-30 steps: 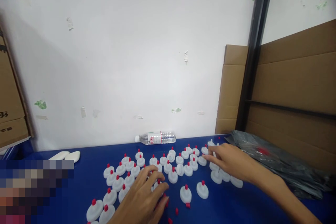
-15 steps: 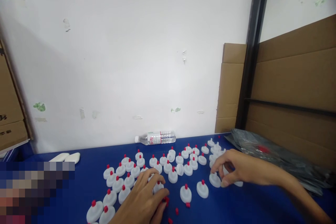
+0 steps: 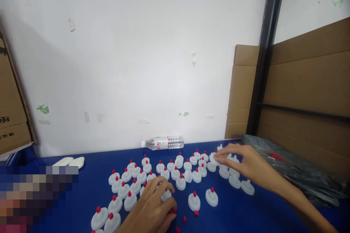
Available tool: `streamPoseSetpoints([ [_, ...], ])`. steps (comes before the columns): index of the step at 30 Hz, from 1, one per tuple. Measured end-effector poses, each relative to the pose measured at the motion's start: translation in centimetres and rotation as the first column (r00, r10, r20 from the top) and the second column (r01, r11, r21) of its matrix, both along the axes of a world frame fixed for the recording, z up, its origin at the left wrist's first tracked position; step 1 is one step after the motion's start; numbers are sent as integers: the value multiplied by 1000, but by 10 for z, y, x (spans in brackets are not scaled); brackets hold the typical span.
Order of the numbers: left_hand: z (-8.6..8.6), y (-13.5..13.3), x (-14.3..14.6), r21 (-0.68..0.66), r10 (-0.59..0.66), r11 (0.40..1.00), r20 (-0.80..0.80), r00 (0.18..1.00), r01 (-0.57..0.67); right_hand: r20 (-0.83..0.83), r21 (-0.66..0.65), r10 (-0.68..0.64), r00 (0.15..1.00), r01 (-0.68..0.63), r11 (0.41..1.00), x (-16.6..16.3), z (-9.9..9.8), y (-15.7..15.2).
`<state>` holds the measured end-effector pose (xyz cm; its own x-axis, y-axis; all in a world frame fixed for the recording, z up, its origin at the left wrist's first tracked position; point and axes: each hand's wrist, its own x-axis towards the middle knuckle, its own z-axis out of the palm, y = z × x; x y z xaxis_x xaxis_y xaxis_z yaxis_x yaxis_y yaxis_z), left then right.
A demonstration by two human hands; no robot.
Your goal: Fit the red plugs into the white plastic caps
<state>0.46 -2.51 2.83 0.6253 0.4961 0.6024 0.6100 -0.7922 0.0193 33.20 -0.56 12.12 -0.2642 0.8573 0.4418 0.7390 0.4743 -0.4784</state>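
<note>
Several white round caps with red tips (image 3: 153, 180) lie spread over the blue table (image 3: 90, 178). My left hand (image 3: 153, 209) rests near the front edge, fingers curled over a white cap (image 3: 166, 195), with loose red tips (image 3: 184, 219) beside it. My right hand (image 3: 247, 165) reaches to the far right of the spread, its fingertips pinched on a white cap (image 3: 216, 157). A few white caps without red tips (image 3: 240, 185) sit below that hand.
A clear water bottle (image 3: 162, 143) lies on its side at the back by the white wall. Two white oval pieces (image 3: 69, 161) lie at the left. A black plastic bag (image 3: 290, 169) and cardboard sheets (image 3: 306, 91) stand on the right. Cardboard boxes are at the far left.
My right hand drew back toward me to the plain caps, then reached out again to the far right cluster. The left hand stayed over its cap with fingers curling tighter.
</note>
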Motion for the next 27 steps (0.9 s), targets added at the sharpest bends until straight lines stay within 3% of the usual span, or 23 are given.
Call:
streamPoseSetpoints([
  [5,-3,6,4,105,-134,987,129,982,121,-175,213,51,983,-13,977,-29,-5,-8],
  [10,26,-11,4,46,-105,994,204,973,98,-137,387,271,953,-200,900,-76,-4,-21],
  [14,40,-19,2,120,-92,991,293,952,58,-61,391,397,916,-344,853,-96,-20,-21],
  [19,38,-20,2,126,-86,991,324,942,47,-25,337,399,917,-367,867,-97,-42,-19],
  [27,34,-16,4,121,-77,992,324,943,39,-8,302,417,909,-395,868,-99,-54,-23],
])
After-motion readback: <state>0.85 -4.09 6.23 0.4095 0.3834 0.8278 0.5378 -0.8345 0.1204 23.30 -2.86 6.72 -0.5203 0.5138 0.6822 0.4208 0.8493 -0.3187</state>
